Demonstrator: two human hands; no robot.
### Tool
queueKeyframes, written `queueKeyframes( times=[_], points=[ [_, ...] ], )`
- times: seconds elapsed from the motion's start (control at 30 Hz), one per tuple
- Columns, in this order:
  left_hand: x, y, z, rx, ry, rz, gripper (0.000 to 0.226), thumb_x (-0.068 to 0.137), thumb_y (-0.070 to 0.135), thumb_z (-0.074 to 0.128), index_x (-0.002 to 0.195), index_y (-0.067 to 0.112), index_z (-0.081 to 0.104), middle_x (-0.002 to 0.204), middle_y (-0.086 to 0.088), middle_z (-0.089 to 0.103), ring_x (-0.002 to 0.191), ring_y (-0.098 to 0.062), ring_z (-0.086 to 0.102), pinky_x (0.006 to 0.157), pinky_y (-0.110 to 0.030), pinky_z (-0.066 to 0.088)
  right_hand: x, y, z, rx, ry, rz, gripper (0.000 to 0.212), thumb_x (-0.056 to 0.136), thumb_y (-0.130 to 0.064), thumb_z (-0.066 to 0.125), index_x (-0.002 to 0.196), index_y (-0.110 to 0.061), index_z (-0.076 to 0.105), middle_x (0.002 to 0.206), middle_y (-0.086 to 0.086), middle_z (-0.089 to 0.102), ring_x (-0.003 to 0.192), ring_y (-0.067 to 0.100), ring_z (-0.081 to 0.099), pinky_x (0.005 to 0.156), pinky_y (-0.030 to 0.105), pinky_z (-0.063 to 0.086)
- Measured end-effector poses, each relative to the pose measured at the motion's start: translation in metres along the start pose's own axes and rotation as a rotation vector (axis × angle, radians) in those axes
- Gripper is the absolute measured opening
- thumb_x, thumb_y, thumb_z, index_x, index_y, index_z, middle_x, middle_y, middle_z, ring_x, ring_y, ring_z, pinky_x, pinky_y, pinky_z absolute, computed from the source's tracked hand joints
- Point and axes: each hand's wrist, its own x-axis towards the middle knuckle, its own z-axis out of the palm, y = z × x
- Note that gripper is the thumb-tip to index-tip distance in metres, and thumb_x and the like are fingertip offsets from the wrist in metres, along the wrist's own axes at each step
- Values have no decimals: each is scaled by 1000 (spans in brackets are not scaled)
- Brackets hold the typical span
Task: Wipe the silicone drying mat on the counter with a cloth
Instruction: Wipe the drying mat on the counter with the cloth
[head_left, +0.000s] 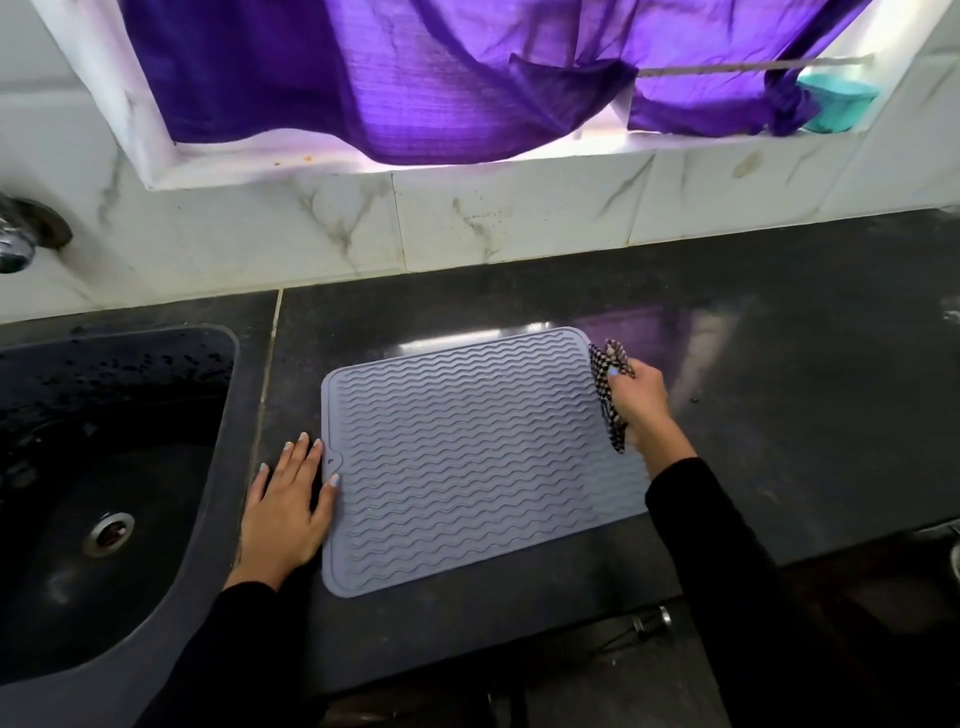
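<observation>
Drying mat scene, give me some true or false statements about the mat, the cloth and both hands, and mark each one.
1. The right hand grips a checked cloth at the mat's right edge. True.
2. The left hand holds a sponge. False: it lies flat, fingers straight, at the mat's left edge.
3. The mat lies in the sink. False: it lies on the dark counter, right of the sink.
4. The mat has wavy ridges. True.

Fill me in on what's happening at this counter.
A person is wiping a grey silicone drying mat on the dark counter. The right hand grips a bunched checked cloth at the mat's right edge. The left hand lies flat at the mat's left edge, beside the black sink.
</observation>
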Motion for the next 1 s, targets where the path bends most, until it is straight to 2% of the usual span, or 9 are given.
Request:
queueKeyframes(
  times=[0.07, 0.2, 0.3, 0.4, 0.53, 0.67, 0.73, 0.83, 1.0],
  points=[
    [4, 4, -2, -38, 11, -32, 79, 83, 60, 9, 143, 15, 33, 153, -3, 27, 143, -16, 17, 116, -40, 7, -14, -4, 10, -147, 91, -127, 29, 93, -10, 44, 116, -10, 61, 109, 16, 63, 109, 33, 54, 87, 34, 42],
    [23, 9, -2, -23, 32, -46, 79, 83, 55, 9, 143, 10, 33, 152, -8, 27, 143, -20, 18, 116, -43, 7, -38, 19, 49, -457, -91, -354, 38, 93, -7, 45, 131, -9, 49, 133, 15, 53, 125, 31, 47, 98, 32, 38],
    [41, 5, 2, 5, -5, -63, 88, 78, 59, 3, 145, 6, 25, 155, -9, 20, 144, -21, 13, 116, -42, 5, -34, 38, 60, -658, -125, -460, 53, 95, -22, 45, 145, -13, 29, 154, 4, 23, 144, 19, 18, 119, 32, 11],
    [53, 0, 7, 38, -34, -61, 91, 76, 60, 0, 146, 6, 22, 155, -9, 17, 145, -21, 10, 117, -42, 3, -27, 40, 52, -656, -127, -453, 58, 92, -21, 50, 145, -21, 29, 154, -2, 26, 141, 16, 25, 115, 33, 18],
    [53, 0, 11, 70, -32, -45, 87, 78, 58, -1, 146, 7, 20, 156, -7, 14, 145, -19, 8, 116, -40, 1, -19, 27, 43, -602, -98, -378, 51, 87, -15, 53, 136, -28, 45, 128, 3, 59, 114, 25, 55, 99, 33, 39],
    [52, 1, 8, 51, -23, -45, 87, 78, 57, 0, 146, 7, 21, 156, -7, 16, 145, -19, 9, 117, -41, 2, -11, 6, 38, -550, -54, -284, 37, 85, -18, 50, 120, -24, 59, 112, 12, 66, 108, 32, 57, 91, 33, 42],
    [51, 1, 8, 49, -21, -47, 87, 77, 57, 0, 146, 8, 22, 156, -7, 16, 145, -19, 9, 117, -41, 2, 3, -8, 35, -402, -72, -117, 32, 84, -20, 54, 114, -16, 62, 113, 14, 64, 109, 35, 56, 91, 34, 43],
    [51, 2, 7, 43, -25, -51, 87, 77, 57, 0, 146, 8, 21, 156, -6, 15, 145, -18, 9, 117, -40, 2, 30, -19, 32, -52, -66, 165, 59, 63, -26, 65, 118, -4, 59, 118, 13, 63, 107, 33, 59, 93, 36, 48],
    [52, 1, 8, 46, -15, -53, 87, 78, 57, 0, 147, 9, 21, 156, -5, 15, 145, -16, 8, 117, -39, 1, 0, -11, 57, -507, -41, -267, 29, 87, -11, 49, 113, -9, 60, 114, 17, 62, 110, 34, 55, 89, 33, 42]
  ],
)
